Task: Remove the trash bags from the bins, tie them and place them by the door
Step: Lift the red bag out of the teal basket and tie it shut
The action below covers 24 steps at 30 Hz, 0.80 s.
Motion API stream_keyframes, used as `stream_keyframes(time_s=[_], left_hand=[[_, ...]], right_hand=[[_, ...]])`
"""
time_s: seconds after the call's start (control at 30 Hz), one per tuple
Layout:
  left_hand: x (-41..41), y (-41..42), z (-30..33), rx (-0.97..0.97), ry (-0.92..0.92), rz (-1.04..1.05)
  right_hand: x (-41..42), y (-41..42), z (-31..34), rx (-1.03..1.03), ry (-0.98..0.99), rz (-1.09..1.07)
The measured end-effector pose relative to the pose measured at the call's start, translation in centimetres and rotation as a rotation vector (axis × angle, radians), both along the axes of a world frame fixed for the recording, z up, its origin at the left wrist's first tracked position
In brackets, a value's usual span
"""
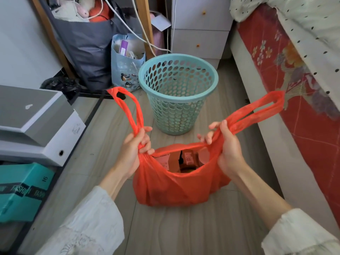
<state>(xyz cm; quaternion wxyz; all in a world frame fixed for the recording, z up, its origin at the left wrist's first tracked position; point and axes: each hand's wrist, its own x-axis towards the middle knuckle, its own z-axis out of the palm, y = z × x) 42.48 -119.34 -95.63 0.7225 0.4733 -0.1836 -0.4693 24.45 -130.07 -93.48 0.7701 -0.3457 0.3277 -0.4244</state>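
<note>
Left grip: the left hand [132, 150] has its fingers curled tight round the base of the bag's left handle [127, 107], bunching the plastic into a rope; the loop sticks up free above the fist.

Right grip: the right hand [227, 150] is wrapped the same way round the base of the right handle [257, 109], whose loop trails out toward the bed [287, 74].

Bag: the red trash bag [176, 183] sits on the wooden floor [180, 232] between the two forearms, already out of the bin. Its mouth gapes wide, and I can see boxes and wrappers inside.

Bin: the teal perforated bin [176, 91] stands just beyond the bag, upright, with nothing visible in it but a dark scrap or two.

Step, as I read it: handles pulled apart, ready to cross and knot. No knot yet.

Risk, thin plastic: the handles are stretched taut at the fists, and a hard tug while knotting could tear them.

Risk, open mouth: a loose knot leaves a gap, and the boxes near the top could spill on the carry.

Surroundings: stacked boxes [36, 126] on the left, a grey bag [86, 48] and a blue printed bag [125, 67] behind. I see no door from here.
</note>
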Motion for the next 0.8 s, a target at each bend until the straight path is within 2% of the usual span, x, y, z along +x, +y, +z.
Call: stream_keyframes(time_s=[0.13,0.23,0.33,0.47,0.6,0.73,0.8], left_hand=[[0.6,0.1,0.2,-0.089,0.222,0.056],[0.6,-0.1,0.0,-0.092,0.333,0.161],[1.2,-0.3,-0.7,-0.072,0.400,0.229],[1.5,-0.6,-1.6,0.047,0.319,0.226],[1.9,-0.9,-1.5,0.036,0.406,0.219],[1.0,-1.5,-2.2,0.120,0.167,0.178],[0.7,-1.3,-2.5,0.106,0.079,0.115]], right_hand=[[-0.9,-0.7,0.1,0.134,-0.136,-0.001],[-0.8,-0.7,-0.7,0.080,-0.103,0.099],[-0.8,-0.9,-1.4,0.066,-0.071,0.059],[-0.4,-1.2,-2.4,0.139,0.018,0.007],[-0.1,-1.9,-3.5,0.126,0.137,0.001],[-0.1,-1.4,-4.9,-0.123,0.406,0.093],[-0.1,-1.1,-5.2,-0.167,0.442,0.105]])
